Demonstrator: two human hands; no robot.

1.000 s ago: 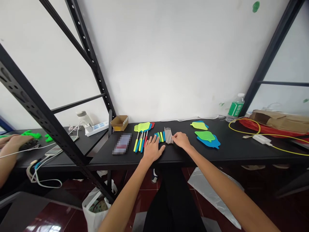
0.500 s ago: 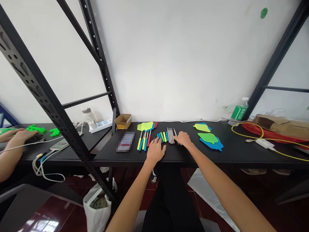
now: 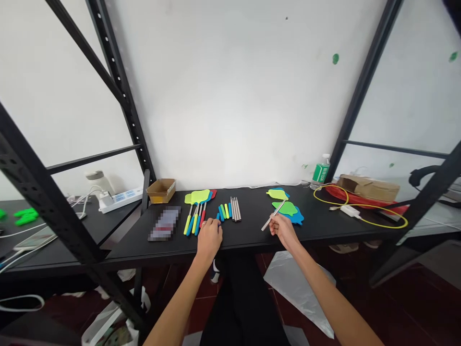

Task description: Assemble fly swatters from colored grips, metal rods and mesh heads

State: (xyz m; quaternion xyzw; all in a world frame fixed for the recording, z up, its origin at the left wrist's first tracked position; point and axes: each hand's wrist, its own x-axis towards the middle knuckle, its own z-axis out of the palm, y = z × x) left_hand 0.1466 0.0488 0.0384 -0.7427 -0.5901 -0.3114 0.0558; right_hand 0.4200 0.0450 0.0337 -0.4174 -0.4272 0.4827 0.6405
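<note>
My right hand point(image 3: 284, 231) pinches a thin silver rod point(image 3: 272, 216) and holds it slanted just above the black table point(image 3: 324, 226), beside a pile of green and blue swatter heads point(image 3: 288, 210). My left hand point(image 3: 209, 238) rests near the table's front edge with fingers curled at a blue grip from the row of coloured handle grips point(image 3: 224, 212); whether it holds one is unclear. More silver rods point(image 3: 235, 209) lie behind the grips. Finished fly swatters point(image 3: 196, 210) lie to the left.
A small cardboard box point(image 3: 160, 190) and a blurred flat item point(image 3: 164, 223) are at the left. A green bottle point(image 3: 320, 172), a yellow cable point(image 3: 360, 207) and a brown carton point(image 3: 367, 188) sit at the right. Black rack posts point(image 3: 54, 211) frame both sides.
My right hand has lifted one silver rod from the row and carried it right towards the swatter heads. My left hand has curled at the blue grips. The view has swung right.
</note>
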